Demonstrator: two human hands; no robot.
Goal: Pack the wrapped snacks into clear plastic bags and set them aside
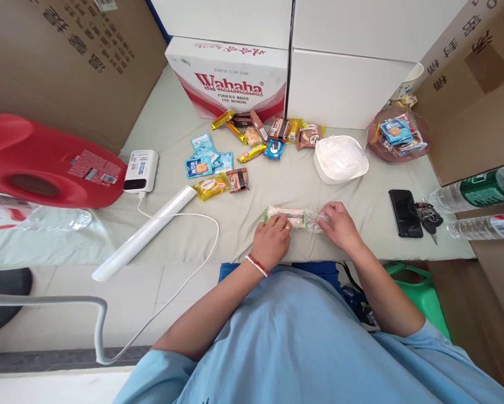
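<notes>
Two bowls sit behind: a pink bowl (378,150) heaped with snack packets, a white bowl (324,175) beside it. At the table's (277,185) near edge, left hand (272,241) and right hand (340,225) clasp a clear, packed snack bag (294,216)

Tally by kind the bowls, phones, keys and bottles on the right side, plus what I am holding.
Clear-wrapped snack pack, gripped by left hand and right hand: 1
White bowl: 1
Pink bowl, holding snacks: 1
Phone: 1
Key bunch: 1
Water bottles: 2
Total: 7
</notes>
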